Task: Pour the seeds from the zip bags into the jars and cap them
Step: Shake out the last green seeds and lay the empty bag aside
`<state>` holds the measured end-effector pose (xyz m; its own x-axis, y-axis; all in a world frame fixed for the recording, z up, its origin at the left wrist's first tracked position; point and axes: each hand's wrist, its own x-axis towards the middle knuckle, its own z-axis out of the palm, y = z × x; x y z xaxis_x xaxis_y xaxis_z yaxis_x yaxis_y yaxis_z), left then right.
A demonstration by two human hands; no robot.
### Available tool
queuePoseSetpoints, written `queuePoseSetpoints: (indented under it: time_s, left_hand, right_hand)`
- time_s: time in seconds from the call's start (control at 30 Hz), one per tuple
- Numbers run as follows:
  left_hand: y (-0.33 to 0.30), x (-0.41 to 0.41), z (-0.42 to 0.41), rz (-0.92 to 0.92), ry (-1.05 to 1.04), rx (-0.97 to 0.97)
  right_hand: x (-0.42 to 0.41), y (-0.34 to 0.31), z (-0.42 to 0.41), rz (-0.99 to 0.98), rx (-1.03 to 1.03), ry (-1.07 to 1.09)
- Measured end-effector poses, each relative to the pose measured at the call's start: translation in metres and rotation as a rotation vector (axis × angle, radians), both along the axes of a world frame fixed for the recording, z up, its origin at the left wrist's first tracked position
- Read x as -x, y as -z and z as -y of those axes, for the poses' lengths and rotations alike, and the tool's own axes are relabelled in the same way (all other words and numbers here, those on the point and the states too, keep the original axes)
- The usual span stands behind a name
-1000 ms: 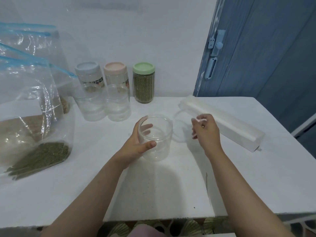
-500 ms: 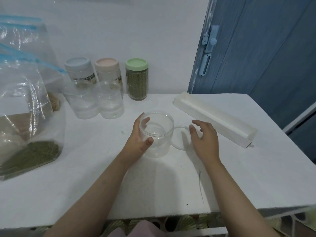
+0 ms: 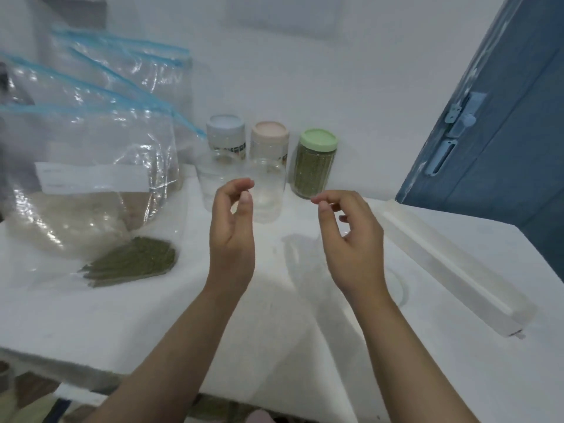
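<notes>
My left hand [image 3: 232, 236] and my right hand [image 3: 351, 239] hover above the white table [image 3: 152, 315], fingers loosely curled, holding nothing. Between them a clear empty jar [image 3: 300, 257] shows only as a faint blurred outline. Its clear lid [image 3: 400, 290] lies on the table beside my right wrist. Several zip bags with blue seals stand at the left; the front bag [image 3: 91, 184] holds pale seeds and a heap of green seeds [image 3: 131, 261]. Two more clear open jars [image 3: 268, 193] stand behind my hands.
Against the wall stand a blue-lidded jar [image 3: 225, 132], a pink-lidded jar [image 3: 270, 138] and a green-lidded jar [image 3: 316, 166] full of green seeds. A long white box [image 3: 451, 270] lies diagonally at the right. A blue door [image 3: 503, 132] stands beyond it.
My left hand let go of the clear jar and my right hand left the lid on the table. Both hands rose, empty. The view swung left toward the bags.
</notes>
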<state>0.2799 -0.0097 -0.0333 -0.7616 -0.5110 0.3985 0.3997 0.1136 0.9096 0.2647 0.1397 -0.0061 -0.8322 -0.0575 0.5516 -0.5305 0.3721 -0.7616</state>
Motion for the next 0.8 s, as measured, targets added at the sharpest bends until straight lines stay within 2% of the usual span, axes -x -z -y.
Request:
queuePoseSetpoints:
  time_s: [0.13,0.23,0.3,0.4,0.53,0.6,0.7,0.8]
  left_hand:
    - [-0.004,-0.015,0.062,-0.094,-0.222,0.024]
    - [-0.001,-0.028,0.118,-0.157,-0.423,0.140]
    - [0.007,-0.033,0.158,-0.099,-0.549,0.197]
    - [0.017,-0.034,0.214,0.102,-0.666,0.213]
    - [0.026,-0.031,0.275,0.401,-0.671,0.078]
    - [0.029,-0.030,0.297,0.474,-0.637,0.028]
    - [0.034,-0.028,0.313,0.417,-0.586,-0.001]
    - [0.039,-0.030,0.319,0.254,-0.543,0.015]
  right_hand:
    - [0.001,-0.006,0.058,0.030,0.072,-0.109]
    - [0.000,-0.003,0.107,0.119,0.126,-0.152]
    - [0.000,0.002,0.140,0.218,0.169,-0.166]
    - [0.000,0.013,0.189,0.388,0.201,-0.171]
    - [0.001,0.031,0.239,0.549,0.214,-0.171]
    - [0.004,0.040,0.255,0.605,0.240,-0.148]
    - [0.007,0.050,0.273,0.652,0.300,-0.111]
    - [0.012,0.055,0.284,0.637,0.342,-0.024]
